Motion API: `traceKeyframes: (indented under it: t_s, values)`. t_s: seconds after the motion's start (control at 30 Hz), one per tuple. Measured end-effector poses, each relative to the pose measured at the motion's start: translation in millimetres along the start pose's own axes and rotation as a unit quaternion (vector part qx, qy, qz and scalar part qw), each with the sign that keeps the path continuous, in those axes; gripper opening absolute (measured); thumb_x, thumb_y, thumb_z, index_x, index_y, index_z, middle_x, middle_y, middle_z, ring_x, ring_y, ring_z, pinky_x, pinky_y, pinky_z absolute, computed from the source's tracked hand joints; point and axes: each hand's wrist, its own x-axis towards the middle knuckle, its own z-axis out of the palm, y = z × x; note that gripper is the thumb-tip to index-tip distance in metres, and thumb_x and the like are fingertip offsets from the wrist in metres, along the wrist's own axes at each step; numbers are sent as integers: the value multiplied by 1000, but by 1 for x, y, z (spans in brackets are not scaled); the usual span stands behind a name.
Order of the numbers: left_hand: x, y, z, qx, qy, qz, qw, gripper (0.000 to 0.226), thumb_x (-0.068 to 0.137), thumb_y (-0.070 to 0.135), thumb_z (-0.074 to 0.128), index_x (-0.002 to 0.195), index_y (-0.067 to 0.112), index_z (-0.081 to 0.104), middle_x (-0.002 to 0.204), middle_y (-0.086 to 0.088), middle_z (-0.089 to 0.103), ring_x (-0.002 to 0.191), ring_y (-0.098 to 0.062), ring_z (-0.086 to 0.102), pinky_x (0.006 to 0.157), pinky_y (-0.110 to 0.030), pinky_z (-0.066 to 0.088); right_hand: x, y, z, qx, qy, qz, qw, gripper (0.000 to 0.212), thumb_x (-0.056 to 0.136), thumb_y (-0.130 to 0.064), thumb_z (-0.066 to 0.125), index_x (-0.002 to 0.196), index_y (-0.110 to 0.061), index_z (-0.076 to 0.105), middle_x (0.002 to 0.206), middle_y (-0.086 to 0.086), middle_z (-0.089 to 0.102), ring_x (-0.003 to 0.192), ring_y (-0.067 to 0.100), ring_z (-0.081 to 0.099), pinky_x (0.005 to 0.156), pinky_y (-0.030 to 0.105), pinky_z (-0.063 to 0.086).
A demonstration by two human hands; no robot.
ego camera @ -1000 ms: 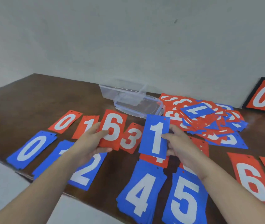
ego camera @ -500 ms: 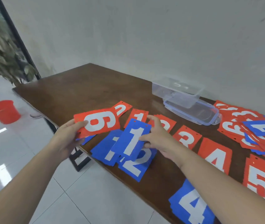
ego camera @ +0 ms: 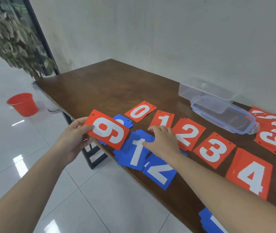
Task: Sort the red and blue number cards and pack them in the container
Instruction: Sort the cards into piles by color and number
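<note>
My left hand [ego camera: 74, 138] grips a red 6 card [ego camera: 107, 131] by its left edge, holding it above the table's near-left corner. My right hand [ego camera: 162, 142] lies flat with straight fingers on the blue 1 card [ego camera: 134, 155], which rests on a blue pile. A blue 2 card [ego camera: 160, 172] lies just right of it, a blue 0 card [ego camera: 125, 121] mostly hidden behind the red 6. Red 0 [ego camera: 140, 111], red 1 [ego camera: 163, 119], red 2 [ego camera: 189, 133], red 3 [ego camera: 213, 149] and red 4 [ego camera: 250, 174] form a row. The clear container [ego camera: 206, 91] stands at the back.
The container's clear lid [ego camera: 223, 115] lies in front of it. A mixed heap of red and blue cards [ego camera: 275, 133] covers the far right. More blue cards [ego camera: 211, 221] lie at the near edge. The brown table [ego camera: 110, 84] ends at left; a red bucket [ego camera: 22, 104] stands on the floor.
The view has swung left. My right hand has set the blue 1 card down on the blue pile. My left hand has kept hold of the red 6 card and drifted left.
</note>
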Motion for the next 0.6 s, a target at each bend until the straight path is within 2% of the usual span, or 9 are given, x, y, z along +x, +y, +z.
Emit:
traceKeyframes:
  t_s: [0.1,0.17,0.23,0.33,0.4,0.47,0.53,0.6]
  values:
    - [4,-3,8,-5,-11,7,1000,25,96,12,63,121,13,64,104,-10,75,81,-16,70,59,-21,53,-2,11,-7,10,34,-21,999,58,91,-50,63,142,-32,43,134,-7,50,123,19,42,100,33,39]
    - [6,-5,20,-3,-23,10,1000,28,96,10,64,124,10,62,109,-17,73,86,-20,65,57,-20,53,-4,22,-15,60,42,-26,997,49,93,-43,62,138,-32,46,124,-11,54,117,17,44,95,31,40]
    - [7,-6,39,3,-44,7,999,26,95,10,65,121,14,64,108,-16,74,83,-21,60,52,-21,51,-7,36,-24,143,47,-10,989,36,94,-35,60,129,-33,52,109,-15,57,111,13,47,89,29,42]
    - [10,-7,80,21,-95,10,995,26,94,13,66,119,21,66,108,-14,75,84,-23,60,54,-24,51,-16,64,-44,229,76,31,970,25,95,-28,58,118,-38,55,96,-15,60,87,6,56,72,25,43]
    - [9,-8,114,27,-128,11,991,27,95,13,66,120,22,66,106,-12,75,86,-24,62,61,-27,52,-28,86,-63,253,93,61,961,24,95,-26,58,115,-39,55,94,-13,61,75,5,53,64,22,40]
    - [6,-9,152,31,-168,15,985,29,95,10,66,120,23,66,99,-8,75,86,-25,61,67,-30,52,-46,110,-83,288,109,95,947,24,96,-23,59,117,-34,57,93,-10,62,77,8,57,63,21,42]
    - [-2,-11,194,44,-224,20,973,31,94,8,64,121,22,66,92,-8,72,83,-25,58,62,-29,49,-70,137,-103,300,128,130,936,23,97,-23,60,118,-33,57,95,-6,64,88,8,63,67,19,45]
    - [-16,-14,236,55,-273,15,960,32,94,7,65,121,23,67,88,-7,71,76,-21,58,62,-30,44,-97,165,-123,293,154,165,929,23,98,-24,60,119,-34,55,95,-6,65,91,5,62,69,18,42]
